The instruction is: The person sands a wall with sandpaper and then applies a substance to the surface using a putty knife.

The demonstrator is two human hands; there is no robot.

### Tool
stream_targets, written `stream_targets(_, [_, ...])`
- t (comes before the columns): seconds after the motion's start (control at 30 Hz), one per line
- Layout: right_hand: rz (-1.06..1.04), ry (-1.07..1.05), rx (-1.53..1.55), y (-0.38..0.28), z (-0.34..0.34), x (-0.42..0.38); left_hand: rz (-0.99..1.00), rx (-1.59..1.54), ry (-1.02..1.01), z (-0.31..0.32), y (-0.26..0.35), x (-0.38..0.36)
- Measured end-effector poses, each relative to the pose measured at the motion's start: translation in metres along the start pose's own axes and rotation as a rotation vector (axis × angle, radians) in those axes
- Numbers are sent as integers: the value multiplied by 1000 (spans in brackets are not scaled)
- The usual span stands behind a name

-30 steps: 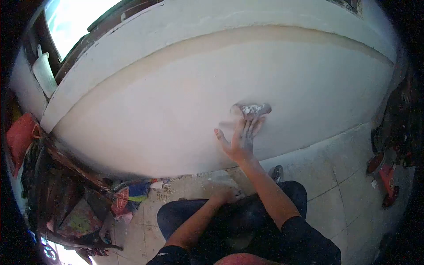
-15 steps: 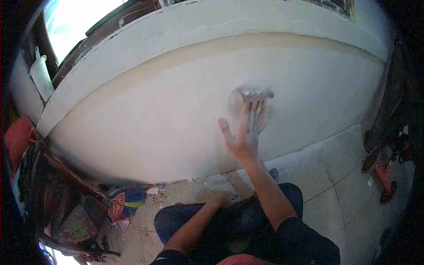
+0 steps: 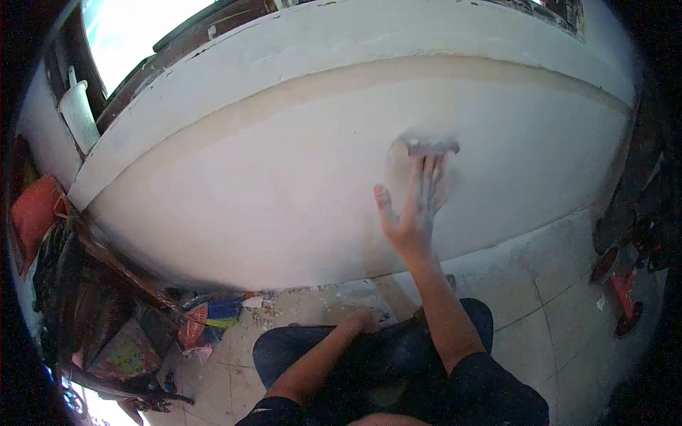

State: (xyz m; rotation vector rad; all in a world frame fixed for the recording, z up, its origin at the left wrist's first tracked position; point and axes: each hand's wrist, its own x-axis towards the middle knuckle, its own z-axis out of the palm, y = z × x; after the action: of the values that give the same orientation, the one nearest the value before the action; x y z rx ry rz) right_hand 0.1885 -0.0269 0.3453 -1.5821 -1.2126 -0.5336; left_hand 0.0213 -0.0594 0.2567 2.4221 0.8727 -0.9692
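My right hand (image 3: 418, 206) lies against the white wall (image 3: 284, 192), fingers stretched upward and thumb spread to the left. Under its fingertips is a dusty, curled grey sheet, apparently sandpaper (image 3: 432, 148), pressed flat to the surface. Pale dust coats the fingers. My left hand (image 3: 366, 321) rests low by my crossed legs, near the foot of the wall; its fingers are too indistinct to tell how they are held.
A ledge (image 3: 341, 42) runs above the wall panel, below a bright window (image 3: 135, 35). A white plastic container (image 3: 78, 113) stands at left. Red cloth (image 3: 35, 213) and a patterned cushion (image 3: 126, 355) sit lower left. Red-and-dark footwear (image 3: 624, 302) lies on the tiled floor (image 3: 526, 341).
The view has shifted a little, so most things sit slightly farther right. My right hand and the sandpaper remain against the wall, with only slight movement. My left hand stays low.
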Motion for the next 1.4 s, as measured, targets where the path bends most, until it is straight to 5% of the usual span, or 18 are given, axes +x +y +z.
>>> stream_targets(0.07, [-60, 62, 7, 19, 43, -40, 31, 80, 9, 17, -8, 27])
stream_targets(0.17, [-94, 116, 17, 15, 45, -48, 147, 22, 115, 142, -69, 189])
stream_targets(0.3, [-35, 67, -1, -6, -6, 12, 209, -178, 128, 128, -66, 159])
stream_targets(0.5, [-134, 52, -2, 25, 55, -60, 230, -56, 41, 127, -62, 175])
stream_targets(0.57, [-103, 26, 22, 14, 53, -59, 314, -150, 151, 134, -66, 175])
stream_targets(0.67, [-68, 51, 71, -4, 28, -20, 156, 35, 87, 148, -75, 193])
stream_targets(0.77, [-58, 69, 49, -8, 8, -1, 253, -109, 26, 63, -42, 91])
stream_targets(0.87, [-38, 45, 49, 4, 30, -29, 217, 23, 135, 140, -70, 183])
stream_targets(0.97, [-16, -28, 42, 15, 58, -60, 161, 125, 46, 54, -27, 77])
stream_targets(1.1, [13, -2, 81, -8, 33, -27, 258, -65, 129, 132, -69, 167])
stream_targets(1.33, [-114, 179, 62, 28, 75, -71, 246, 2, 120, 123, -61, 169])
stream_targets(1.4, [-39, -99, -6, 10, 62, -76, 281, 6, 192, 139, -69, 179])
